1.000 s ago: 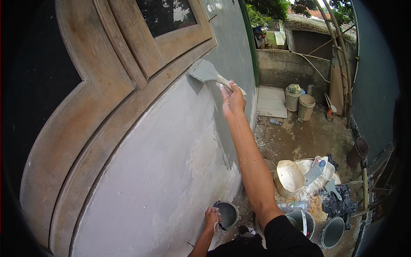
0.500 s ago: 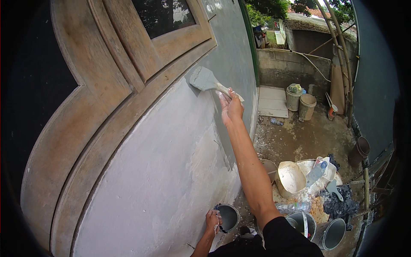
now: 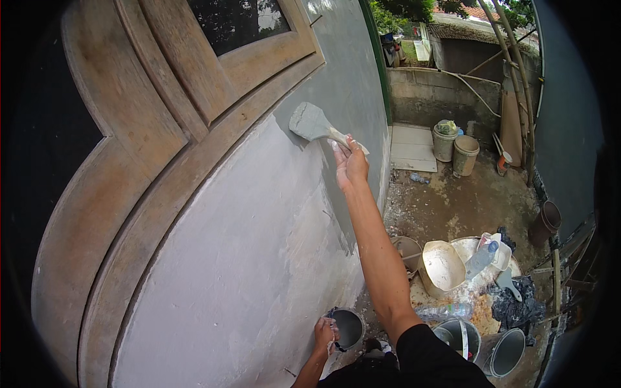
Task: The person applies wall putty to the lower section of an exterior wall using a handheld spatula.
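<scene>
My right hand (image 3: 351, 161), arm stretched out, is closed round the handle of a wide paintbrush (image 3: 312, 123). Its bristles are coated in grey and lie at the wall (image 3: 233, 213), just below the wooden window frame (image 3: 272, 107). Grey paint covers the wall beyond and around the brush; the nearer part is still whitish. Low down by the wall, my left hand (image 3: 325, 334) grips a small bucket (image 3: 349, 328) at its rim or handle, with grey inside. White smears mark the fingers of both hands.
To the right, a round paint-spattered surface holds a cut-open white container (image 3: 443, 266), a plastic bottle (image 3: 482, 260), another brush (image 3: 508, 284) and black plastic (image 3: 521, 307). Two buckets (image 3: 506, 352) stand nearer. Pails (image 3: 466, 155) and bamboo poles (image 3: 511, 77) are farther back.
The brush has slid slightly right along the wall, away from the grey paint's left edge. My view has shifted a little; the left hand keeps its hold on the bucket.
</scene>
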